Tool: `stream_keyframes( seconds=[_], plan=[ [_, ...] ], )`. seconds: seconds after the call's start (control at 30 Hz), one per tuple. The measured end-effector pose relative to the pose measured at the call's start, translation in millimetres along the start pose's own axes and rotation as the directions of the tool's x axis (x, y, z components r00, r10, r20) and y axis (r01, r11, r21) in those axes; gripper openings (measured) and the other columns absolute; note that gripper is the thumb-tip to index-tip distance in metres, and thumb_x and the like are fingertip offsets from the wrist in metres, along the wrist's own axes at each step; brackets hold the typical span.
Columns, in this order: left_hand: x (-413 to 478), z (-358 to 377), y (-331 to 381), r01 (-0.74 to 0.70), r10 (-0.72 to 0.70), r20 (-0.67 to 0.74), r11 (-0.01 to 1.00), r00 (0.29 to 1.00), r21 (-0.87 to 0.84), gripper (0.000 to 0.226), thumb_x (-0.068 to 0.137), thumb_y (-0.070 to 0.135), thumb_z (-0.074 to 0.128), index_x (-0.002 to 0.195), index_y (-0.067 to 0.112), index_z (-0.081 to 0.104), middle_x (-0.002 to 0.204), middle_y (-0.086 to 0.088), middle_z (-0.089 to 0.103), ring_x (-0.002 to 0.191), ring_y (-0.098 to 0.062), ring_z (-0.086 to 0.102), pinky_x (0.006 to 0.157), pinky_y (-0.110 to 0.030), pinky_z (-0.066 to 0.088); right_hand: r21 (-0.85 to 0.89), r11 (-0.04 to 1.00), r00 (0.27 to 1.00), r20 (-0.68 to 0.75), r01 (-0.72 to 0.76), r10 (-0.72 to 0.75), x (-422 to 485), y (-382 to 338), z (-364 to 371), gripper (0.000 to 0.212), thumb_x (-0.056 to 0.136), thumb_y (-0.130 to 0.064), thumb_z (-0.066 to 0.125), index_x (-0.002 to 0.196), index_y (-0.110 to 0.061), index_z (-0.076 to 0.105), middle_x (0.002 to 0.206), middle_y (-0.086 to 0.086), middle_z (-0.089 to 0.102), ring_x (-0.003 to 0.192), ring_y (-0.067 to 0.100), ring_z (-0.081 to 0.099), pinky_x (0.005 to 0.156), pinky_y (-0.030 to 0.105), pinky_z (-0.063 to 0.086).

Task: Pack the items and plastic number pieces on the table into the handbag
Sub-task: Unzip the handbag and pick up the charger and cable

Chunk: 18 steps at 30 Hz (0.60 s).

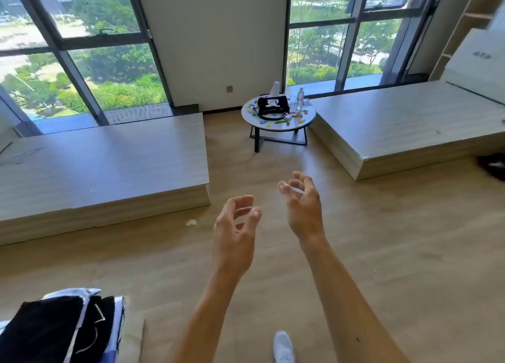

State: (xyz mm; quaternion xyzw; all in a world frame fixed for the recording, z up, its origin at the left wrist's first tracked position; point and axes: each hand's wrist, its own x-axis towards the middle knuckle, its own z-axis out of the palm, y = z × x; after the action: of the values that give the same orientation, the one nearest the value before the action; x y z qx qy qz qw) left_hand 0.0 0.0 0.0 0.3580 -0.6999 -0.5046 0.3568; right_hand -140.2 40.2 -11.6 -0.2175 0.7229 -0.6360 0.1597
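Note:
A small round white table stands far off across the room, between two low platforms. On it lies a black handbag with a white print, and around the bag are scattered several small coloured plastic number pieces. A clear water bottle stands at the table's right side, and a white cone-shaped object stands behind the bag. My left hand and my right hand are raised in front of me, well short of the table, fingers curled apart and holding nothing.
Low wooden platforms flank the floor: one on the left, one on the right. A pile of black and white fabric sits at the lower left. A white scrap lies on the wooden floor. A dark object lies at the right edge.

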Motion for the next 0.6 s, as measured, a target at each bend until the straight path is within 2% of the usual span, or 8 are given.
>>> stream_keyframes(
  seconds=[0.1, 0.2, 0.4, 0.6],
  plan=[
    [47, 15, -10, 0.005, -0.005, -0.003, 1.000, 1.000, -0.018, 0.016, 0.095, 0.020, 0.061, 0.110, 0.021, 0.065, 0.107, 0.011, 0.068, 0.099, 0.002, 0.062, 0.072, -0.012, 0.043, 0.026, 1.000, 1.000, -0.017, -0.013, 0.014, 46, 9, 9, 0.046, 0.096, -0.030, 0.063, 0.139, -0.017, 0.050, 0.124, 0.002, 0.058, 0.095, 0.001, 0.059, 0.075, 0.012, 0.045],
    [108, 40, -17, 0.014, -0.014, 0.021, 1.000, 1.000, -0.022, 0.015, 0.095, 0.021, 0.061, 0.109, 0.022, 0.066, 0.106, 0.011, 0.068, 0.098, 0.004, 0.061, 0.076, -0.018, 0.045, 0.053, 0.997, 0.999, -0.023, -0.048, 0.049, 112, 19, 23, 0.047, 0.096, -0.031, 0.063, 0.139, -0.017, 0.051, 0.124, 0.001, 0.059, 0.094, -0.002, 0.058, 0.075, 0.013, 0.044],
    [217, 84, -13, 0.014, -0.014, 0.006, 0.999, 1.000, -0.031, 0.014, 0.095, 0.023, 0.060, 0.108, 0.026, 0.065, 0.106, 0.013, 0.068, 0.097, 0.007, 0.060, 0.082, -0.021, 0.048, 0.092, 0.994, 0.998, 0.011, -0.062, 0.061, 230, 19, 46, 0.044, 0.096, -0.033, 0.063, 0.136, -0.020, 0.052, 0.124, 0.002, 0.060, 0.102, 0.005, 0.061, 0.080, 0.019, 0.047],
    [320, 110, -10, 0.008, -0.007, 0.007, 0.999, 1.000, -0.039, 0.014, 0.095, 0.023, 0.061, 0.107, 0.026, 0.065, 0.105, 0.012, 0.068, 0.096, 0.007, 0.060, 0.081, -0.019, 0.047, 0.103, 0.992, 0.998, 0.006, -0.066, 0.066, 330, 12, 69, 0.046, 0.094, -0.036, 0.063, 0.137, -0.024, 0.051, 0.122, -0.002, 0.061, 0.107, 0.010, 0.063, 0.096, 0.032, 0.052]
  ],
)
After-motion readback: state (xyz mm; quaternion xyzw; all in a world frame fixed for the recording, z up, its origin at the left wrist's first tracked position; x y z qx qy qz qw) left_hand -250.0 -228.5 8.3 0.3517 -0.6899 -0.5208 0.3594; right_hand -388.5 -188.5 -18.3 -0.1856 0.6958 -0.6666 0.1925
